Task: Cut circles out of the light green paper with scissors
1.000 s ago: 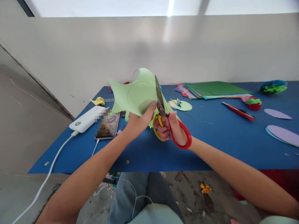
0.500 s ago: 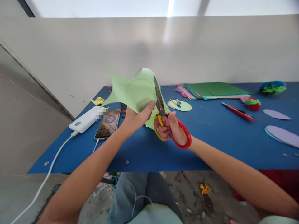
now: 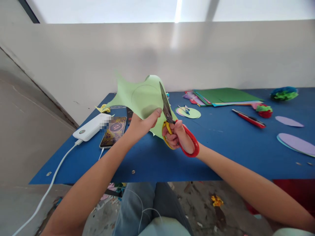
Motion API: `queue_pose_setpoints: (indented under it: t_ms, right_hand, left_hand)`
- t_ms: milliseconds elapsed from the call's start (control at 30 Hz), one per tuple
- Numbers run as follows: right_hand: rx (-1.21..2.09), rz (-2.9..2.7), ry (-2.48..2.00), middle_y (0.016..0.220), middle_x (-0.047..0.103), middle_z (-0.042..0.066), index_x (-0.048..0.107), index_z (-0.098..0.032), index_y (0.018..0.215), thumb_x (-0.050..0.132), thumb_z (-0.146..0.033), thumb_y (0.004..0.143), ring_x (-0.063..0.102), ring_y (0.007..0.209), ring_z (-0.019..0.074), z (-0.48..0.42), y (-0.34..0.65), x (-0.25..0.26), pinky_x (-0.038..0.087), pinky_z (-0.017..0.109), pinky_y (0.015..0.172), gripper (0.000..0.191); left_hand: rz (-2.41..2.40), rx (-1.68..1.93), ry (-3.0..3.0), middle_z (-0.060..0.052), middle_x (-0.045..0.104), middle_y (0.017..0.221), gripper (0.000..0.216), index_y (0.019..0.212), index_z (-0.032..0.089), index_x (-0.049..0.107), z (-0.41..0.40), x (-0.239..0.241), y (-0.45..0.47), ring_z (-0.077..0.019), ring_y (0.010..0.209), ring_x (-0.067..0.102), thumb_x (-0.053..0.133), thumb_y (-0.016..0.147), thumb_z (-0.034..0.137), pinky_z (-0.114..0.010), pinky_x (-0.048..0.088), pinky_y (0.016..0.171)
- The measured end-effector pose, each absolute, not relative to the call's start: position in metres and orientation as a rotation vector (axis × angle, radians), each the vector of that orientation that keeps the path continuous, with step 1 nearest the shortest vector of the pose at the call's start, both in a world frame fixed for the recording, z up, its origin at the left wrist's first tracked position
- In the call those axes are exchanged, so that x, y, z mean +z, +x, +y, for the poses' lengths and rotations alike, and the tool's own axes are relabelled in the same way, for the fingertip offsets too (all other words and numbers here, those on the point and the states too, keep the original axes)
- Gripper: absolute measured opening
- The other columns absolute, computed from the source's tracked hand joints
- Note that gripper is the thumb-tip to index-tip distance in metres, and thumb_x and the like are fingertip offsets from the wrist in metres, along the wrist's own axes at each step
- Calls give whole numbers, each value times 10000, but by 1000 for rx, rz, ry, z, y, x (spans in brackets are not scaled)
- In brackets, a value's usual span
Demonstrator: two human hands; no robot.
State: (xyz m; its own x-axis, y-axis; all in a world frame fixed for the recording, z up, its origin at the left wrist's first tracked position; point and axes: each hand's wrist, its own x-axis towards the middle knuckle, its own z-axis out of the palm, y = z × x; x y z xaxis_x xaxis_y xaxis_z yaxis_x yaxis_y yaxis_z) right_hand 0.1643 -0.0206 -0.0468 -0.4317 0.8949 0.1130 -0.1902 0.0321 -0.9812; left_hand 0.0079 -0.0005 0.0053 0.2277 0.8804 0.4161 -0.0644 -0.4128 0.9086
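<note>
My left hand (image 3: 145, 124) pinches a light green sheet of paper (image 3: 140, 95) at its lower edge, thumb on top, holding it up above the table. An oval outline is drawn on the sheet, and its edges curl. In my right hand (image 3: 178, 136) are scissors (image 3: 167, 109) with one red and one yellow handle loop, the fingers through the loops. The blades point up along the paper's right side and look nearly closed. Part of the sheet hangs down behind the scissors. My left fingers behind the paper are hidden.
On the blue table (image 3: 216, 157) lie a white power bank (image 3: 92, 127) with a cable, a phone (image 3: 114, 132), a stack of coloured paper (image 3: 228, 95), a compass (image 3: 184, 109) on cut ovals (image 3: 193, 113), a red utility knife (image 3: 249, 118), purple ovals (image 3: 297, 143) and crumpled-paper pieces (image 3: 284, 93).
Both hands, with the paper and scissors, have shifted very slightly left. The view has tilted up a little. The grip of each hand looks the same.
</note>
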Motion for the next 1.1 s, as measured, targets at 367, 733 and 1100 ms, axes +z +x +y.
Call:
queue_pose_setpoints:
  t_ms: [367, 733, 1100]
  right_hand:
    - [1504, -1427, -823, 519, 278, -100, 516, -155, 733, 464, -844, 686, 217, 380, 27, -22, 163, -43, 221, 168, 331, 693]
    - [1456, -1442, -813, 479, 299, -104, 521, -152, 740, 517, -783, 725, 254, 350, 26, -23, 163, -42, 234, 168, 316, 631]
    - [1603, -1377, -814, 522, 314, -85, 515, -163, 723, 516, -842, 645, 276, 385, 37, -23, 158, -46, 248, 168, 327, 684]
  left_hand:
    - [765, 1299, 1597, 78, 301, 459, 273, 606, 197, 440, 1, 6, 4, -53, 383, 257, 583, 828, 269, -237, 192, 398]
    - [735, 1369, 1580, 83, 264, 435, 360, 536, 199, 358, 1, 7, 0, -41, 356, 223, 610, 790, 234, -228, 159, 367]
    - [875, 1703, 1329, 54, 443, 472, 378, 626, 190, 498, 2, 1, 16, -60, 362, 382, 734, 722, 469, -210, 300, 352]
